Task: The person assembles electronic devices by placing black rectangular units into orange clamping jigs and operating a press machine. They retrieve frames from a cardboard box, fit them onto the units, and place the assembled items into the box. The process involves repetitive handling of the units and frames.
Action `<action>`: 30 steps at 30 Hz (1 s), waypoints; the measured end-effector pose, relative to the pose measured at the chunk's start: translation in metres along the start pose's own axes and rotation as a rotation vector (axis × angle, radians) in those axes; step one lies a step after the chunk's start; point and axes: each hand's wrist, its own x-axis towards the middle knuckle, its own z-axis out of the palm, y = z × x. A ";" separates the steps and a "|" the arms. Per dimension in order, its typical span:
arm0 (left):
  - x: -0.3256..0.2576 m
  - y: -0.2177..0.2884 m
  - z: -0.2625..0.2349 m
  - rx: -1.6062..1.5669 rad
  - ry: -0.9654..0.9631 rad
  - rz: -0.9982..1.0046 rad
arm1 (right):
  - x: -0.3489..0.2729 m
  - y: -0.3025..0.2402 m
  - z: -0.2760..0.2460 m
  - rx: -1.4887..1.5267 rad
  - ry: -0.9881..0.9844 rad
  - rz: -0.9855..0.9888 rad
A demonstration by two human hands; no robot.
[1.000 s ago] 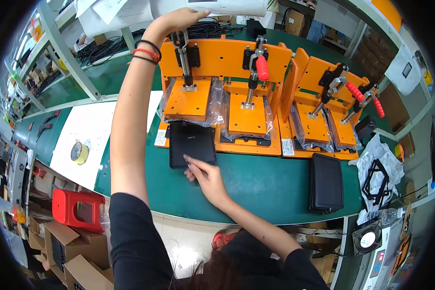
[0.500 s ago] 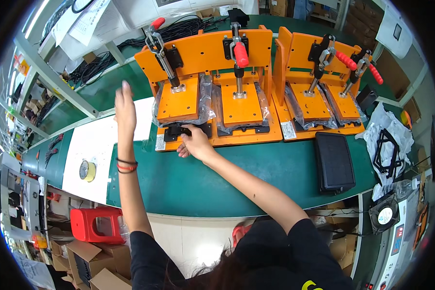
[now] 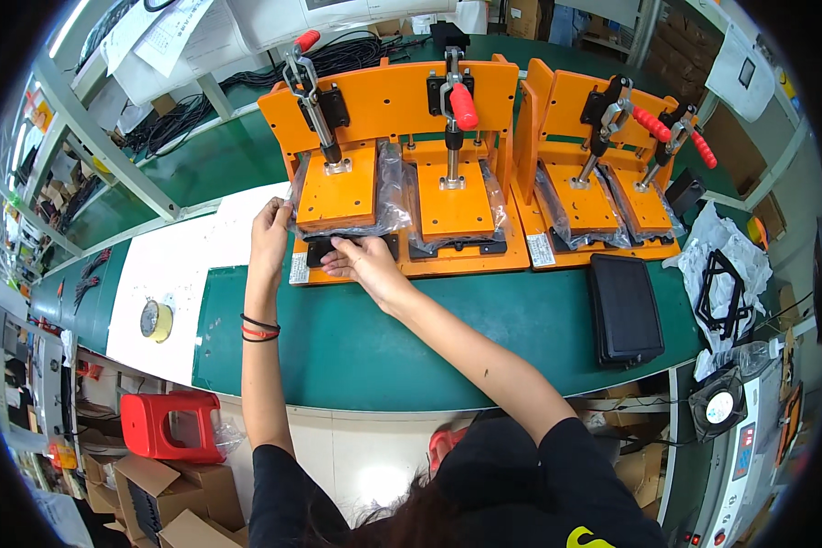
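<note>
The leftmost orange press plate (image 3: 336, 196) of a clamp fixture is lowered over a sheet of clear plastic film (image 3: 391, 196). At the plate's left side my left hand (image 3: 269, 239) has its fingers curled in at the film's left edge, where they seem to pinch it. My right hand (image 3: 372, 269) is at the front of the same station, thumb and fingers closed at a flat black part (image 3: 318, 253) that sticks out from under the plate. Its fingertips partly cover that part. A toggle clamp with a red handle (image 3: 307, 41) stands above the plate.
More orange press plates (image 3: 455, 203) with red-handled clamps stand to the right. A black rectangular case (image 3: 626, 310) lies on the green bench (image 3: 484, 320). Black frames (image 3: 723, 292) rest on white plastic at far right. A yellow tape roll (image 3: 156, 321) sits on white sheets at left.
My left hand has come down and right from its raised, outstretched pose to the film's left edge, fingers now curled. My right hand stays at the black part with a slight shift.
</note>
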 end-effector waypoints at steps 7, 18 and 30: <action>0.003 0.001 0.000 -0.754 -0.159 -0.367 | -0.001 0.002 -0.007 -0.031 0.030 0.083; 0.043 -0.031 0.012 -1.275 -0.494 -0.423 | 0.003 0.007 -0.002 0.002 0.040 0.073; 0.056 -0.046 0.047 -1.173 -0.178 -0.218 | -0.005 0.012 0.003 0.064 0.039 0.194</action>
